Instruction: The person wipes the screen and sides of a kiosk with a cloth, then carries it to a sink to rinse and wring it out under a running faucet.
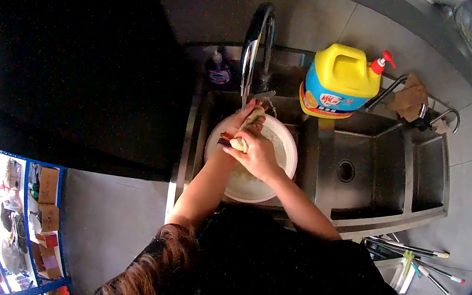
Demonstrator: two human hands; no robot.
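Note:
Above a white basin [293,138] in the left sink, my hands come together under the faucet [253,46]. My left hand [236,122] is closed around a twisted pale cloth [240,144], with dark and red beads on that wrist. Lower down and to the right, my right hand [257,151] grips the same cloth; one bunched end pokes out by the thumb. Cloudy water [249,180] lies in the basin below. Part of the cloth is hidden by my fingers.
A large yellow detergent jug [343,81] with a red pump stands behind the sinks. A purple bottle [218,71] is left of the faucet. Another sink bowl [367,167] lies to the right, near brown rags [409,99]. Long-handled tools [425,267] lean at lower right; shelves [18,219] stand lower left.

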